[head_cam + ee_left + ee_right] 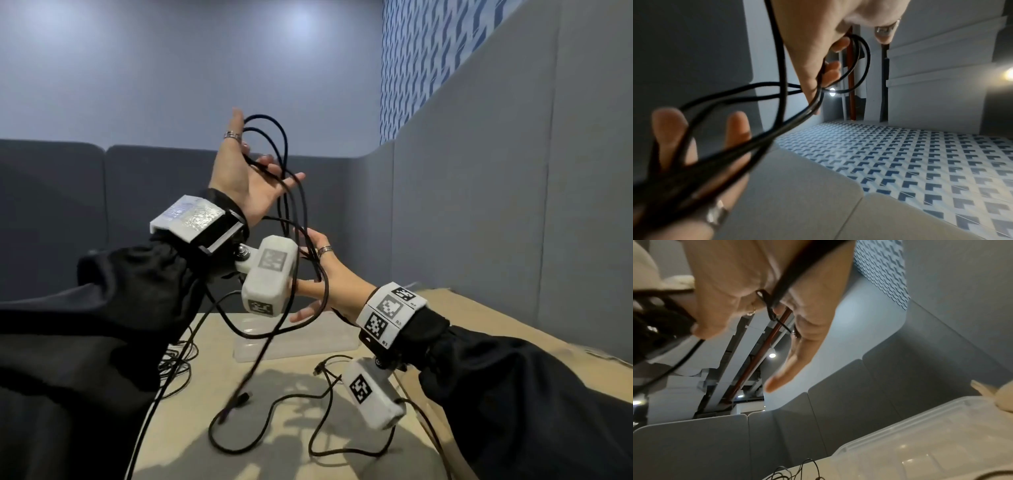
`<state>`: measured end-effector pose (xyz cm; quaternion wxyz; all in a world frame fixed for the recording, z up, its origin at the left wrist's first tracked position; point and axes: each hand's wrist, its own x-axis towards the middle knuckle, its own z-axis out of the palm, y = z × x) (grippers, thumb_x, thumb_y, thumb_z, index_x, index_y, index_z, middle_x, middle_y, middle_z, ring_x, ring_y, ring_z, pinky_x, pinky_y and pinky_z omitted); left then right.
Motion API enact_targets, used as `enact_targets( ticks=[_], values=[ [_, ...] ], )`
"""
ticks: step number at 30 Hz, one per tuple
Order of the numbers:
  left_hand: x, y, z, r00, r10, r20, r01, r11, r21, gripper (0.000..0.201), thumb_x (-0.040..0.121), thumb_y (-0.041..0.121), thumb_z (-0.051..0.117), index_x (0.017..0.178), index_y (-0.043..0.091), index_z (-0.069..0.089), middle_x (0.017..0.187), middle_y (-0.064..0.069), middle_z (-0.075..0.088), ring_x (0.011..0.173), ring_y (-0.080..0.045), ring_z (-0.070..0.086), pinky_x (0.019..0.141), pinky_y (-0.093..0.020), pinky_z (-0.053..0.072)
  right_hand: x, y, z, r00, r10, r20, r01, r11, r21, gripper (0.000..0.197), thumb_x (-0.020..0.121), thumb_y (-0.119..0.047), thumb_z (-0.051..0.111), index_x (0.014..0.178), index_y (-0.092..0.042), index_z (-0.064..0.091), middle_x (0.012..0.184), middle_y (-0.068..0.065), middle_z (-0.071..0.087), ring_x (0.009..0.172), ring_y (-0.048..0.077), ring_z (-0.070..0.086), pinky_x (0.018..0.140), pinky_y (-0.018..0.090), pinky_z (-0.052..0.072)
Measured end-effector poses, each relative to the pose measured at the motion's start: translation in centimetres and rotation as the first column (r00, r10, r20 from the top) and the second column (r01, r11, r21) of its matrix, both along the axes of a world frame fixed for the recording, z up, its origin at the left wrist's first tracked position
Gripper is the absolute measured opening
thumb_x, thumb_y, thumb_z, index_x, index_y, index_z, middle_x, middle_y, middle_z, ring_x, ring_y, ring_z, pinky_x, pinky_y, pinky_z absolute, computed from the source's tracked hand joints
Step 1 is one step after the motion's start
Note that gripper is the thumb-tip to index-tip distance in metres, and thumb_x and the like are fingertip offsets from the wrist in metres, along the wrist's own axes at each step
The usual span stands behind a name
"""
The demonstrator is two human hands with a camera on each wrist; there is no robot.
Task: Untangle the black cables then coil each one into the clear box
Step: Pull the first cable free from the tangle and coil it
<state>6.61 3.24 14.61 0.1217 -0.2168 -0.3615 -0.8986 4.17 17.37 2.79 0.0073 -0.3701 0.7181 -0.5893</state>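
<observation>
My left hand (255, 171) is raised above the table, thumb up, and loops of a black cable (285, 192) hang between its thumb and fingers. In the left wrist view two left fingertips (838, 43) curl round the cable (777, 131). My right hand (315, 270) sits lower and nearer, fingers straight, and the cable (782, 288) runs between them. The cable's free end (239, 399) dangles blurred over the table. The clear box (308, 346) lies on the table under both hands. A second black cable (318, 370) snakes across the table in front of the box.
A heap of thin black cable (178, 359) lies at the table's left edge. Grey padded panels (462, 205) wall the table at the back and right. The box's clear wall (920, 443) also shows in the right wrist view.
</observation>
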Motion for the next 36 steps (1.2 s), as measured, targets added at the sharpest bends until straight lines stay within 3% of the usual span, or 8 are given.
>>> enact_targets(
  ticks=[6,11,14,20,24,28,32,36],
  values=[
    [-0.6,-6.5,-0.3,0.953,0.297,0.064,-0.301,0.95,0.077,0.026,0.088,0.045,0.057,0.076,0.026,0.045,0.058,0.005,0.029,0.046,-0.009,0.027,0.083,-0.055,0.05,-1.2,1.0,-1.3,0.867,-0.028,-0.498,0.325,0.789,0.522,0.078,0.087,-0.022,0.065,0.145,-0.044,0.017,0.149,-0.011,0.02,0.119,0.024,0.053,0.091,0.037,0.052],
    [-1.0,-11.7,-0.4,0.73,0.677,-0.094,-0.681,0.732,-0.016,0.016,0.091,0.038,0.054,0.088,0.027,0.044,0.065,0.009,0.034,0.049,-0.006,0.031,0.073,-0.039,0.054,-1.6,1.2,-2.3,0.898,-0.09,-0.431,0.417,0.483,0.77,0.057,0.092,-0.034,0.057,0.143,-0.031,0.033,0.145,-0.001,0.043,0.126,0.019,0.048,0.101,0.024,0.032],
    [-2.2,-13.0,-2.4,0.52,0.789,-0.326,-0.854,0.488,-0.183,0.029,0.085,0.042,0.061,0.073,0.026,0.039,0.068,0.008,0.037,0.056,-0.009,0.034,0.066,-0.036,0.042,-2.0,1.2,-3.2,0.909,-0.14,-0.393,0.416,0.257,0.872,0.045,0.091,-0.046,0.053,0.132,-0.028,0.048,0.136,0.0,0.053,0.124,0.02,0.049,0.105,0.033,0.033],
    [-4.8,-16.2,-10.5,0.244,0.571,-0.784,-0.811,-0.323,-0.487,0.029,0.085,0.03,0.066,0.08,0.008,0.047,0.082,-0.012,0.04,0.08,-0.027,0.046,0.071,-0.032,0.037,-2.8,2.1,-6.4,0.946,-0.218,-0.241,0.254,0.036,0.966,0.076,0.082,-0.076,0.032,0.134,-0.024,0.05,0.137,-0.002,0.052,0.125,0.023,0.048,0.109,0.043,0.032],
    [-5.2,-19.3,-14.4,0.501,0.374,-0.78,-0.243,-0.804,-0.542,0.047,0.087,0.051,0.054,0.117,0.016,0.05,0.114,-0.012,0.048,0.109,-0.033,0.053,0.092,-0.041,0.044,-2.3,2.7,-7.3,0.954,-0.226,-0.197,0.226,0.112,0.968,0.056,0.093,-0.06,0.034,0.125,-0.02,0.058,0.127,0.0,0.06,0.114,0.021,0.056,0.105,0.039,0.037],
    [-5.0,-19.3,-15.9,0.585,0.568,-0.578,0.381,-0.822,-0.422,0.093,0.067,0.074,0.059,0.14,0.022,0.032,0.142,-0.002,0.039,0.131,-0.029,0.04,0.105,-0.059,0.031,-2.2,2.6,-7.3,0.97,-0.214,-0.115,0.161,0.21,0.964,0.039,0.099,-0.045,0.035,0.094,-0.018,0.064,0.097,-0.001,0.069,0.08,0.017,0.063,0.086,0.033,0.047],
    [-5.5,-13.2,-15.8,0.676,0.267,-0.686,0.046,-0.945,-0.323,0.103,0.069,0.076,0.055,0.148,0.023,0.014,0.15,-0.004,0.03,0.135,-0.028,0.032,0.107,-0.062,0.02,-1.9,2.0,-7.1,0.973,-0.205,-0.103,0.149,0.224,0.963,0.037,0.1,-0.04,0.035,0.086,-0.014,0.058,0.065,-0.004,0.062,0.063,0.014,0.059,0.056,0.022,0.041],
    [-5.6,-5.4,-18.1,0.923,0.142,-0.359,-0.147,-0.731,-0.667,0.08,0.088,0.045,0.058,0.149,0.033,0.007,0.152,-0.004,0.032,0.136,-0.024,0.032,0.109,-0.043,0.031,-1.8,1.9,-6.8,0.974,-0.188,-0.128,0.173,0.248,0.953,0.039,0.098,-0.045,0.039,0.076,-0.018,0.056,0.06,-0.004,0.052,0.055,0.01,0.053,0.057,0.022,0.04]
  ],
)
